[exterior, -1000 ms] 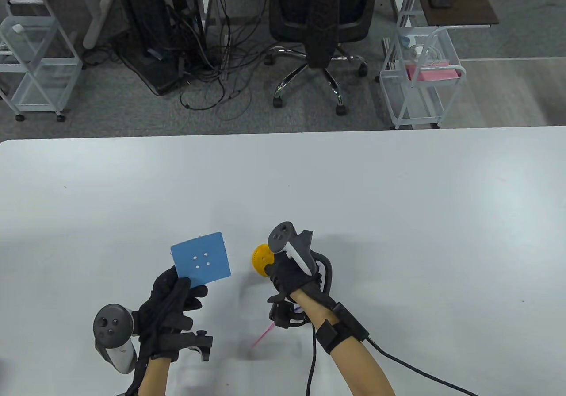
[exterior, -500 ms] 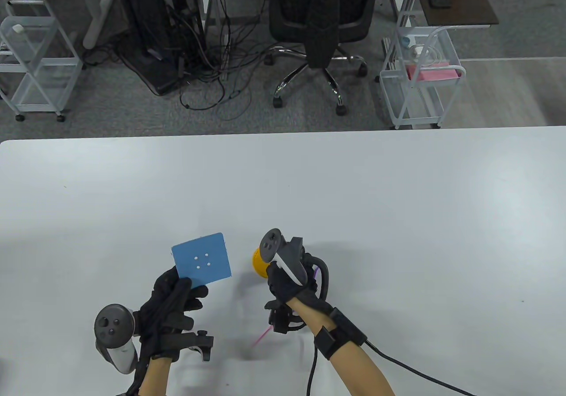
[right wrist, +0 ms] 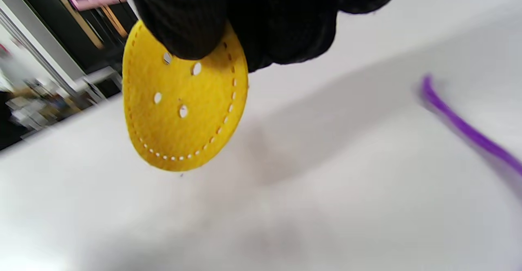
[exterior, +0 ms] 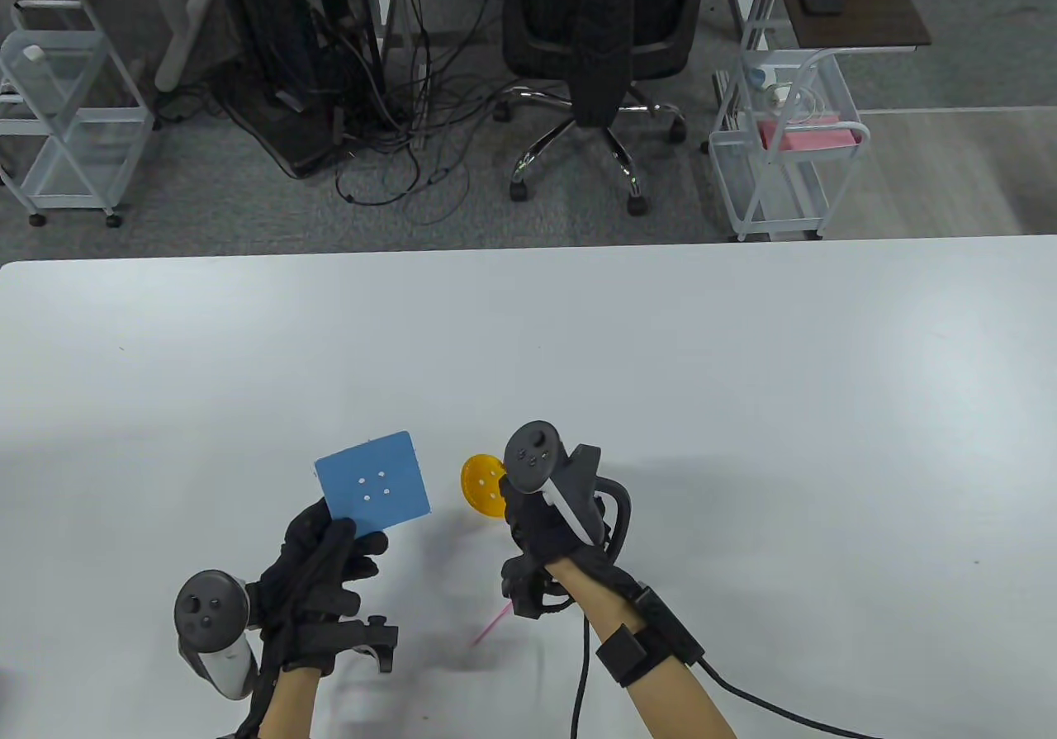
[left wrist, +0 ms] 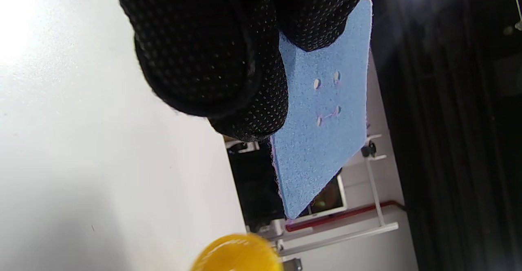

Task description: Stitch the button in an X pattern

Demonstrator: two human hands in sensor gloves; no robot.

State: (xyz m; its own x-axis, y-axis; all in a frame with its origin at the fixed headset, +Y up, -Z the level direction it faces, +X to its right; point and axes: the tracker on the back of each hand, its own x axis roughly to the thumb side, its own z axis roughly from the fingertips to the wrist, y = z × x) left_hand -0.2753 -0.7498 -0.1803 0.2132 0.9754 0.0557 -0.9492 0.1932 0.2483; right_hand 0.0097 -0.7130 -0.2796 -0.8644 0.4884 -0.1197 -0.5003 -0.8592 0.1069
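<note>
Above the white bench point(exterior: 661, 343), the left hand point(exterior: 322, 566) pinches a blue felt square point(exterior: 374, 476); the right hand's point(exterior: 541, 524) fingers point(right wrist: 183, 22) clamp a yellow button point(exterior: 483, 485) just beside it (unstitched). Next, seemingly: aligning both sets of holes.

On the table point(exterior: 743, 376) there are 2 gloved hands, a left hand point(exterior: 318, 578) and a right hand point(exterior: 545, 524), 1 blue felt square point(exterior: 373, 477) with 4 holes, 1 yellow felt button point(exterior: 483, 485) also with 4 centre holes, 1 purple cord point(right wrist: 469, 130) and 1 pink needle point(exterior: 493, 625). Beyond the table stand 1 office chair point(exterior: 599, 37) and 2 white wire carts point(exterior: 784, 153).
</note>
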